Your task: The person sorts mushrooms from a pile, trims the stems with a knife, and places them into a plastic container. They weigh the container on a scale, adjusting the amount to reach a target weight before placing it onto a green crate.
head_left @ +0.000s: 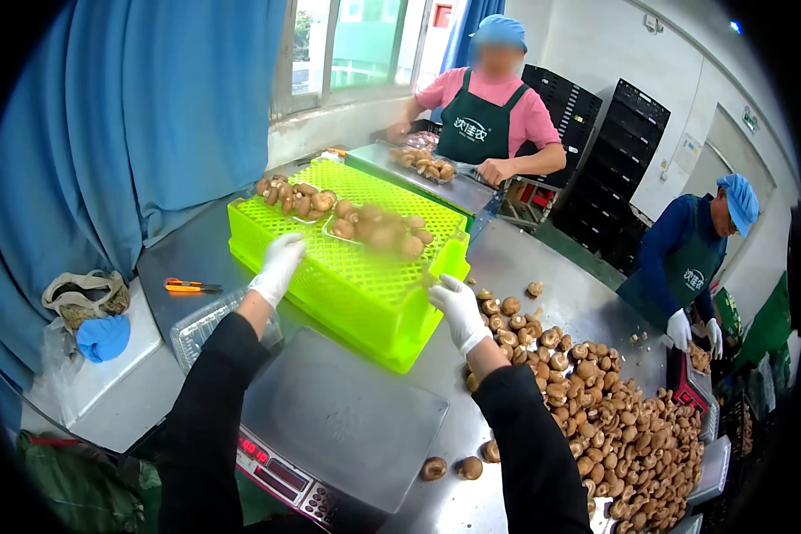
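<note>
A: Where is the L hand?
B: White glove, on the near-left rim of the green crate. Fingers lie bent on the top. Can't tell if it grips or just rests.
A: & the R hand?
B: White glove too. It grasps the crate's near-right corner, thumb on the rim.
A: Where's the crate?
B: In the middle of the bench, tilted a bit, w/ its near edge just behind the scale plate.
A: What's on top of it?
B: 2 clear packs of mushrooms. Left pack sits at the far-left corner of the crate, right pack near the middle. Right one is blurry.
A: Other stuff?
B: Big mushroom pile along the bench's right side, near the R hand. A few loose mushrooms at the near edge, by the scale. Empty clear tray just left of the L arm. Orange cutter by the left edge.
A: Ppl?
B: 2. One in a pink shirt at the far end, w/ more mushrooms in front. One in a blue cap at the right edge, gloved hands down by the pile.
</note>
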Available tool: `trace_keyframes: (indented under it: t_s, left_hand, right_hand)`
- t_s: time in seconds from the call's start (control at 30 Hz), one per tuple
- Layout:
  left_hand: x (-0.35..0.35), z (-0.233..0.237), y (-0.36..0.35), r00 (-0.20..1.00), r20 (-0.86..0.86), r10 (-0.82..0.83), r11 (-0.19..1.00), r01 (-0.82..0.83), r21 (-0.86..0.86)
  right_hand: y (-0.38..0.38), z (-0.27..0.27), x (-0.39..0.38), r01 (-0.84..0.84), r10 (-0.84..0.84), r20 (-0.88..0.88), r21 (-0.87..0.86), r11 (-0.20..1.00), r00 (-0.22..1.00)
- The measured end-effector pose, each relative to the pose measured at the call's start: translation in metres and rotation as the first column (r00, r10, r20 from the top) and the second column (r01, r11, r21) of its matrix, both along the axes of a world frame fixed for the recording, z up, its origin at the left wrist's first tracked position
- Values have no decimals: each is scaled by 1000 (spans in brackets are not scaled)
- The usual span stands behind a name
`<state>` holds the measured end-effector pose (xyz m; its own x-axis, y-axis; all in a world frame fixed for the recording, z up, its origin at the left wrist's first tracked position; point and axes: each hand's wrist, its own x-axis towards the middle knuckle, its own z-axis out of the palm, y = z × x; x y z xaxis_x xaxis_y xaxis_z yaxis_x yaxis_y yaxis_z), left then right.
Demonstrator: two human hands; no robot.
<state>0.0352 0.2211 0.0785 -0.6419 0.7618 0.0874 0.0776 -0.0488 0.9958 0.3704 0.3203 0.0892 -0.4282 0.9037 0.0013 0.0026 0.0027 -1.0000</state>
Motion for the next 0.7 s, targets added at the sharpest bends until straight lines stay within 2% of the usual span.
trace_keyframes:
  t_s: [0.1, 0.13, 0.17, 0.2, 0.23, 0.27, 0.3, 0.33, 0.37, 0.4, 0.43, 0.47, 0.5, 0.53, 0.57, 0.6, 0.63, 0.67, 0.7]
  left_hand:
    - [-15, -5, -47, 992, -126, 19, 999, -23, -28]
    - [-20, -9, -66, 988, -148, 52, 998, -55, -16]
    - [-22, -4, -91, 986, -158, 47, 995, -60, -79]
    - [-29, -7, -113, 996, -88, 35, 995, -42, -85]
    - [-27, -9, -139, 999, -9, 44, 999, -44, -6]
    - [-37, -25, -166, 984, -142, 107, 994, -107, 8]
    - [-49, -44, -197, 984, -158, 89, 995, -80, 63]
    - [-29, -44, -229, 977, -118, 177, 980, -165, 110]
    - [-48, -67, -269, 922, -320, 219, 973, -230, 4]
    - [-81, -111, -304, 861, -412, 298, 944, -329, -3]
    - [-77, -132, -335, 801, -411, 435, 842, -523, -129]
    - [-59, -147, -363, 728, -480, 490, 771, -619, -150]
    - [-11, -138, -378, 709, -518, 478, 688, -669, -281]
    - [-40, -199, -409, 785, -423, 453, 807, -563, -181]
    - [-66, -264, -431, 806, -470, 360, 806, -522, -278]
    - [29, -212, -406, 792, 374, 482, 873, -396, -284]
    - [66, -196, -407, 820, 436, 371, 905, -215, -366]
    - [93, -179, -399, 782, 522, 342, 924, -177, -340]
    - [90, -174, -392, 669, 662, -339, 931, 338, 135]
  right_hand:
    - [-30, -27, 26, 1, -38, 184, 197, 980, 982]
    - [-52, -35, 38, 42, -122, 216, 340, 939, 969]
    - [-74, -51, 52, 54, -141, 185, 411, 910, 973]
    - [-108, -48, 67, 92, -244, 221, 536, 839, 944]
    - [-147, -40, 84, 107, -256, 208, 541, 834, 944]
    - [-180, -41, 103, 87, -248, 211, 570, 817, 945]
    - [-215, -42, 124, 68, -270, 222, 644, 762, 937]
    - [-245, -40, 147, -2, -220, 267, 640, 768, 938]
    - [-272, -50, 170, -85, -218, 357, 668, 739, 909]
    - [-297, -60, 189, -110, -209, 360, 692, 713, 909]
    - [-322, -66, 209, -123, -208, 408, 650, 750, 889]
    - [-347, -70, 229, -141, -196, 456, 607, 782, 868]
    - [-369, -74, 245, -166, -173, 501, 561, 811, 848]
    - [-386, -80, 261, -177, -169, 535, 535, 826, 828]
    - [-398, -89, 276, -201, -150, 569, 507, 838, 808]
    - [-408, -100, 288, -242, -115, 602, 479, 844, 791]
    - [-418, -111, 295, -209, -161, 617, 482, 851, 770]
    - [-426, -123, 302, -193, -190, 632, 485, 853, 751]
    - [-430, -129, 305, -194, -204, 646, 489, 850, 736]
